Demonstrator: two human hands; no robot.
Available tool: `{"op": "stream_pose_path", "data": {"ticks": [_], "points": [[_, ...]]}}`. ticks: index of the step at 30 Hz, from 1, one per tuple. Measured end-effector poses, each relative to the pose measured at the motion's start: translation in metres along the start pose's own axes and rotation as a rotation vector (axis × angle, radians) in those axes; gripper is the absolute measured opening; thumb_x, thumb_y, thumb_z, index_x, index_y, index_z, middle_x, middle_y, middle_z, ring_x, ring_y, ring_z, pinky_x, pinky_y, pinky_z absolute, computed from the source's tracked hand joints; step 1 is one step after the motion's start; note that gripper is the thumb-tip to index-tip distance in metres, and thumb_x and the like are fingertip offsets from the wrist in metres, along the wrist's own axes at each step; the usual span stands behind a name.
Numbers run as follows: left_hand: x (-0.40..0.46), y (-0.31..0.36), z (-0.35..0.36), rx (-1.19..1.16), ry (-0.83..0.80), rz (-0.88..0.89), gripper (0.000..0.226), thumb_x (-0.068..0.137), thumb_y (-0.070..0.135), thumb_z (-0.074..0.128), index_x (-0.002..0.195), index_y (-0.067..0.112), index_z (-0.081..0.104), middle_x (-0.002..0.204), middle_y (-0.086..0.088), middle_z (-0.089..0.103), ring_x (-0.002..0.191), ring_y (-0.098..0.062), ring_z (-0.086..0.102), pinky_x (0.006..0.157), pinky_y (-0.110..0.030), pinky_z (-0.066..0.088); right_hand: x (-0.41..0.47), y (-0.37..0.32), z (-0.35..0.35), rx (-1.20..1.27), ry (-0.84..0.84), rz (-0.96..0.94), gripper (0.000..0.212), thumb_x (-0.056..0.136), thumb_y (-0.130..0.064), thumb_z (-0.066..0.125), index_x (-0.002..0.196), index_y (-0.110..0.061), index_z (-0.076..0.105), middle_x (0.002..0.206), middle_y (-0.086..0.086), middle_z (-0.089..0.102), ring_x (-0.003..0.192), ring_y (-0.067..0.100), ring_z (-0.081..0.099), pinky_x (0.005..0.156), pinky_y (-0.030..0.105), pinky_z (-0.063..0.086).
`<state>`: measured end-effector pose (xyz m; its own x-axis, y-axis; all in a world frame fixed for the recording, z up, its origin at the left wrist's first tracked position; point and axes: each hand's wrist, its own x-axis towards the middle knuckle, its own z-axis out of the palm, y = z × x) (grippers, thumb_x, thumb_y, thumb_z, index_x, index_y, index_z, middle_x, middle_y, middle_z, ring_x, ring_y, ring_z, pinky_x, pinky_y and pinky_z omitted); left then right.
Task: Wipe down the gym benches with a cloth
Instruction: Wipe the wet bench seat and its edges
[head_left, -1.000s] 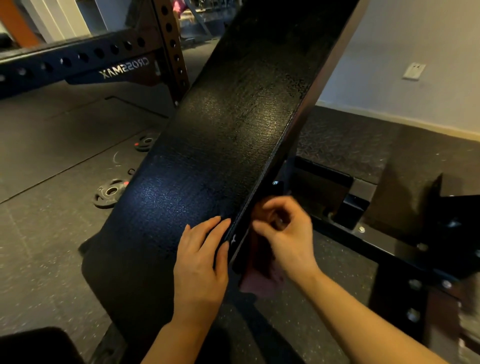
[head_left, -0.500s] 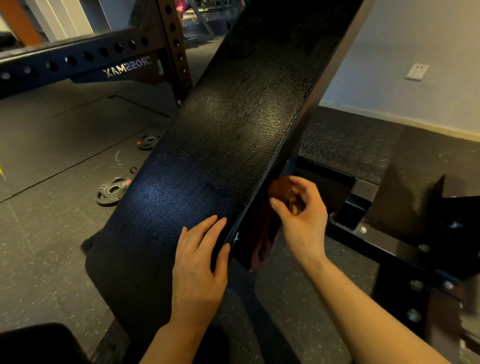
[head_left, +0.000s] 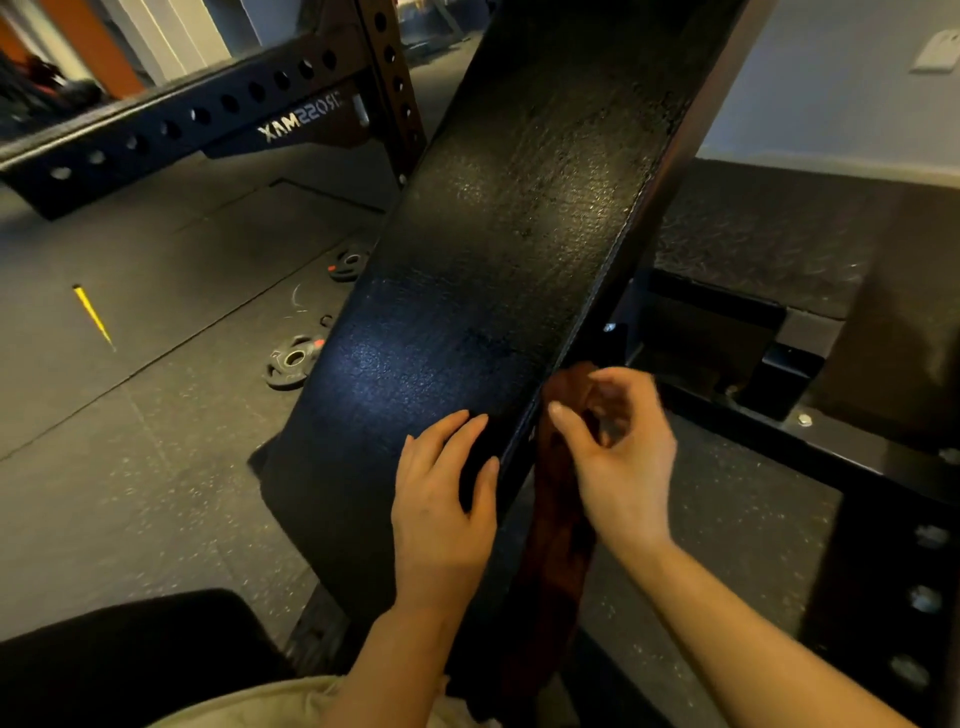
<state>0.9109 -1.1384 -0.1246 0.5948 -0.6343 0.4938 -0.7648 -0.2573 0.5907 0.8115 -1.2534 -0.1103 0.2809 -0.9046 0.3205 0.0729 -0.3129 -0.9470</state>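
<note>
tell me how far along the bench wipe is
Done: nothing clearly; the bench pad top shows glare, not proof of wiping. In hand: the right hand holds the reddish cloth against the pad's right side edge, the left hand resting flat on top. Left: the upper edge and any other benches.

Steeply tilted black textured bench pad (head_left: 498, 249) — dark reddish cloth (head_left: 563, 525) hanging along its right edge

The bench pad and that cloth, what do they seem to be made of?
The bench pad looks like black vinyl or faux leather: pebbled grain with a soft sheen. The cloth seems a soft, matte reddish-brown fabric, hanging limp from the right hand.
</note>
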Motion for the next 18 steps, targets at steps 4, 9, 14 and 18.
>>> {"op": "stream_pose_path", "data": {"ticks": [4, 9, 14, 18], "points": [[0.002, -0.001, -0.001, -0.010, 0.000, -0.005, 0.040, 0.089, 0.032, 0.052, 0.125, 0.019, 0.062, 0.127, 0.004, 0.058, 0.121, -0.011, 0.051, 0.102, -0.055, 0.041, -0.033, 0.011, 0.015, -0.034, -0.135, 0.044, 0.038, 0.081, -0.007, 0.074, 0.099, -0.031, 0.052, 0.089, -0.010, 0.062, 0.084, 0.002, 0.061, 0.076, 0.013, 0.046], [0.001, 0.000, 0.000, -0.022, -0.009, -0.018, 0.037, 0.089, 0.024, 0.059, 0.125, 0.017, 0.062, 0.126, 0.002, 0.058, 0.121, -0.015, 0.052, 0.103, -0.053, 0.041, -0.012, 0.008, 0.001, -0.026, -0.040, 0.027, 0.027, 0.082, -0.003, 0.072, 0.098, -0.015, 0.055, 0.083, -0.012, 0.060, 0.076, -0.006, 0.058, 0.069, 0.007, 0.042], [0.000, -0.003, 0.000, -0.024, -0.008, -0.016, 0.038, 0.087, 0.023, 0.060, 0.124, 0.018, 0.062, 0.126, 0.003, 0.059, 0.121, -0.014, 0.053, 0.102, -0.054, 0.041, -0.019, 0.011, 0.009, -0.090, -0.067, -0.008, 0.022, 0.081, -0.002, 0.072, 0.095, -0.014, 0.061, 0.090, -0.002, 0.063, 0.083, 0.005, 0.061, 0.075, 0.016, 0.047], [-0.001, -0.001, -0.001, -0.032, 0.002, -0.028, 0.037, 0.087, 0.023, 0.061, 0.123, 0.019, 0.063, 0.125, 0.003, 0.059, 0.120, -0.016, 0.054, 0.101, -0.054, 0.042, -0.030, 0.019, -0.003, -0.085, -0.202, 0.067, 0.027, 0.075, 0.003, 0.075, 0.089, -0.016, 0.062, 0.085, -0.011, 0.064, 0.083, -0.001, 0.063, 0.076, 0.010, 0.045]]}}
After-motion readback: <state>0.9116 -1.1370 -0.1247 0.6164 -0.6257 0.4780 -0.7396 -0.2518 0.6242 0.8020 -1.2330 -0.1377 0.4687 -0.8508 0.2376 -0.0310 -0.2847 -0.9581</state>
